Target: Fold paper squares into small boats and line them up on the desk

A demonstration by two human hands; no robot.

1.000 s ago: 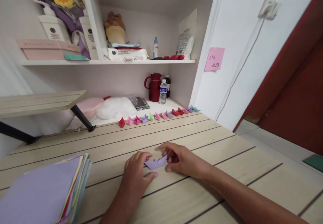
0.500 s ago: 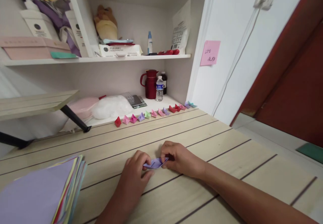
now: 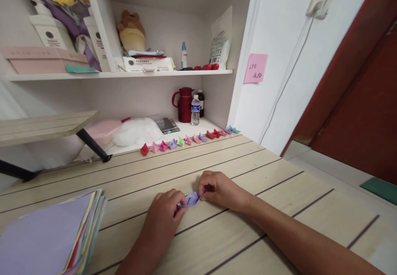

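Observation:
A small folded purple paper boat (image 3: 192,199) is held between my two hands over the wooden table (image 3: 248,171). My left hand (image 3: 169,209) pinches its left end between thumb and fingers. Its right end is gripped by my right hand (image 3: 218,190), fingertips closed on the paper. The fingers hide both tips of the boat. Beyond my hands, a row of several folded paper boats (image 3: 173,144) in red, pink, purple, green and teal lines the table's back edge.
At the left front lies a stack of coloured paper (image 3: 46,229), purple on top. A small raised stand (image 3: 46,128) with black legs is behind it. On the shelf stand a red jug (image 3: 185,105) and a water bottle (image 3: 195,110). A plastic bag (image 3: 136,132) lies nearby.
My left thumb has closed up against the fingers at the boat's left end. The purple boat is tilted slightly more, its right end higher. The camera view has shifted a little.

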